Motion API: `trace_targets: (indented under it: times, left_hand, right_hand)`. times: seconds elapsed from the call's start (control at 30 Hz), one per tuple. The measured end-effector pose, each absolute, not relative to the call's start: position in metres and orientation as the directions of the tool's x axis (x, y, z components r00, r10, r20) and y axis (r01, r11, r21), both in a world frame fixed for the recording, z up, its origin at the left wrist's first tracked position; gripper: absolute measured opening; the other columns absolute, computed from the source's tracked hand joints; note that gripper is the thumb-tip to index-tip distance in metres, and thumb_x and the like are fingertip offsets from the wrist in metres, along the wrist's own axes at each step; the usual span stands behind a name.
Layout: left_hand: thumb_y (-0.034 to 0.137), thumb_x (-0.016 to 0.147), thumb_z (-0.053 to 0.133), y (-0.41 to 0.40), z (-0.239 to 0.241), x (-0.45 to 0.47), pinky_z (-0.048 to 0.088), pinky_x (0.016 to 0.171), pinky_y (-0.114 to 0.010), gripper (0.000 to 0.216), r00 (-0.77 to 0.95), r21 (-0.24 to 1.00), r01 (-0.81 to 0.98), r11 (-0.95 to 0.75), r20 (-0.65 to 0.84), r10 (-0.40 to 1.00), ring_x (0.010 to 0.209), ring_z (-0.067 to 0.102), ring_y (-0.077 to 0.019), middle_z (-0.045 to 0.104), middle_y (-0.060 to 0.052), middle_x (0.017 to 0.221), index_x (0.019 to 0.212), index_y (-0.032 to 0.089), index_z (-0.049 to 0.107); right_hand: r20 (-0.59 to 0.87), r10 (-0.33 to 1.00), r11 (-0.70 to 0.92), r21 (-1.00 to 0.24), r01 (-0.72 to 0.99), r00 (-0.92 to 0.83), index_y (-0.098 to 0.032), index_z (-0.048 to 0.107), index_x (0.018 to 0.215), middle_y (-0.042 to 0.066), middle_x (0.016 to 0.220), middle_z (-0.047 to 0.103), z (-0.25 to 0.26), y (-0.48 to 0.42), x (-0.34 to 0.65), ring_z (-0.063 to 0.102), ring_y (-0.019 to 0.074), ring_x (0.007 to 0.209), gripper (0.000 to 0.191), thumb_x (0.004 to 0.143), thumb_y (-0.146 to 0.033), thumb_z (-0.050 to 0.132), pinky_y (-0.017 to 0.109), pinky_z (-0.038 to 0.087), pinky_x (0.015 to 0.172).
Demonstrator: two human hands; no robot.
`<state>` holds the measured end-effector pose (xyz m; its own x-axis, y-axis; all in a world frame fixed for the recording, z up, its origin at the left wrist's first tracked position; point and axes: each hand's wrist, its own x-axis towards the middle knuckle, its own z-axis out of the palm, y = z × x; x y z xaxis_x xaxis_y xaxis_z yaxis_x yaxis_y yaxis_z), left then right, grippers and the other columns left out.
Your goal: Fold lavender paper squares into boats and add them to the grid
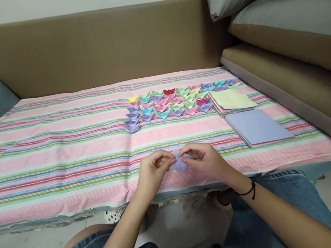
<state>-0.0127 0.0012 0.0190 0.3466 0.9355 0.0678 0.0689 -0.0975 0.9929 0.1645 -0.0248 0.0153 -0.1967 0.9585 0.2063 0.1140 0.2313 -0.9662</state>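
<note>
A small folded piece of lavender origami paper [181, 166] is held just above the near part of the striped cloth. My left hand [155, 168] pinches its left side between thumb and fingers. On its right side, my right hand [204, 159] grips it the same way. The paper has a diamond-like outline with a crease down its middle; its side corners are covered by my fingertips. Farther back lie rows of folded paper boats [162, 107] in purple, pink, green, teal, yellow and red.
Right of the boats lie a stack of pale yellow paper [233, 99] and a stack of lavender paper sheets [260, 125]. The pink striped cloth [48, 159] covers the seat. Grey-brown cushions [296, 74] are piled at the right, and a brown backrest [94, 49] stands behind.
</note>
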Motion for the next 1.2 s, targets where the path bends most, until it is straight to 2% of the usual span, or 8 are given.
trace_targets:
  times: [0.1, 0.23, 0.3, 0.43, 0.63, 0.8, 1.0, 1.2]
  left_hand:
    - [0.025, 0.071, 0.07, 0.001, 0.022, -0.015, 0.049, 0.059, -0.024, 0.014, 0.428, 0.983, 0.079, -0.164, 0.115, 0.896, 0.069, 0.06, -0.0143, 0.065, -0.004, 0.078, 0.082, 0.016, 0.069]
    - [0.018, 0.065, 0.074, 0.0, 0.025, -0.016, 0.052, 0.075, -0.029, 0.032, 0.542, 0.939, 0.078, -0.335, 0.242, 0.805, 0.097, 0.058, -0.0202, 0.057, -0.007, 0.104, 0.097, 0.022, 0.069]
    - [0.012, 0.069, 0.07, -0.001, 0.024, -0.015, 0.051, 0.079, -0.029, 0.032, 0.535, 0.887, 0.134, -0.442, 0.31, 0.786, 0.102, 0.056, -0.0199, 0.055, -0.006, 0.105, 0.098, 0.025, 0.068]
    - [0.011, 0.074, 0.066, -0.002, 0.022, -0.012, 0.049, 0.079, -0.029, 0.024, 0.484, 0.792, 0.199, -0.577, 0.433, 0.761, 0.096, 0.057, -0.0177, 0.057, -0.005, 0.098, 0.093, 0.026, 0.07]
    - [0.013, 0.074, 0.065, -0.003, 0.019, -0.01, 0.05, 0.075, -0.028, 0.029, 0.483, 0.81, 0.185, -0.557, 0.418, 0.769, 0.098, 0.056, -0.019, 0.055, -0.006, 0.102, 0.099, 0.028, 0.069]
    - [0.018, 0.075, 0.067, -0.003, 0.016, -0.009, 0.047, 0.078, -0.03, 0.019, 0.466, 0.812, 0.158, -0.561, 0.44, 0.768, 0.093, 0.056, -0.0182, 0.057, -0.005, 0.095, 0.089, 0.028, 0.073]
    - [0.027, 0.072, 0.07, -0.006, 0.014, -0.003, 0.047, 0.069, -0.029, 0.006, 0.325, 0.923, 0.098, -0.371, 0.323, 0.889, 0.087, 0.056, -0.0197, 0.059, -0.005, 0.086, 0.075, 0.025, 0.075]
    - [0.03, 0.071, 0.07, -0.008, 0.016, -0.001, 0.046, 0.079, -0.033, 0.009, 0.279, 0.98, 0.045, -0.196, 0.176, 0.944, 0.087, 0.057, -0.0196, 0.062, -0.005, 0.086, 0.071, 0.022, 0.074]
  right_hand:
    - [0.166, 0.976, 0.173, -0.984, 0.034, -0.143, -0.019, 0.068, 0.086, 0.006, 0.087, 0.069, 0.014, -0.024, 0.168, 0.065, 0.0198, 0.082, 0.014, 0.074, -0.026, 0.065, 0.031, 0.053, 0.069]
    - [0.137, 0.99, 0.136, -0.99, -0.036, -0.021, -0.02, 0.069, 0.085, 0.006, 0.092, 0.071, 0.012, -0.023, 0.17, 0.066, 0.0212, 0.088, 0.019, 0.068, -0.029, 0.071, 0.033, 0.054, 0.073]
    - [0.125, 0.992, 0.124, -0.99, -0.066, -0.004, -0.02, 0.07, 0.085, 0.006, 0.094, 0.071, 0.012, -0.023, 0.169, 0.066, 0.0217, 0.09, 0.019, 0.068, -0.03, 0.072, 0.033, 0.055, 0.074]
    - [0.105, 0.994, 0.103, -0.99, -0.096, -0.011, -0.022, 0.071, 0.085, 0.005, 0.092, 0.072, 0.014, -0.024, 0.167, 0.067, 0.0202, 0.085, 0.018, 0.069, -0.03, 0.071, 0.032, 0.055, 0.07]
    - [0.125, 0.992, 0.126, -0.991, -0.046, 0.033, -0.023, 0.073, 0.083, 0.004, 0.089, 0.073, 0.019, -0.025, 0.166, 0.067, 0.0198, 0.085, 0.014, 0.072, -0.029, 0.066, 0.031, 0.055, 0.071]
    - [0.141, 0.99, 0.142, -0.99, -0.023, 0.009, -0.023, 0.073, 0.084, 0.003, 0.087, 0.074, 0.017, -0.026, 0.164, 0.068, 0.0196, 0.081, 0.014, 0.073, -0.027, 0.066, 0.031, 0.056, 0.07]
    - [0.157, 0.988, 0.157, -0.988, 0.007, -0.01, -0.023, 0.073, 0.084, 0.004, 0.089, 0.074, 0.015, -0.027, 0.162, 0.068, 0.0204, 0.084, 0.013, 0.074, -0.026, 0.065, 0.033, 0.056, 0.073]
    - [0.18, 0.98, 0.185, -0.981, 0.058, -0.083, -0.023, 0.073, 0.092, 0.004, 0.094, 0.072, 0.019, -0.027, 0.166, 0.065, 0.0206, 0.091, 0.021, 0.082, -0.03, 0.056, 0.033, 0.054, 0.078]
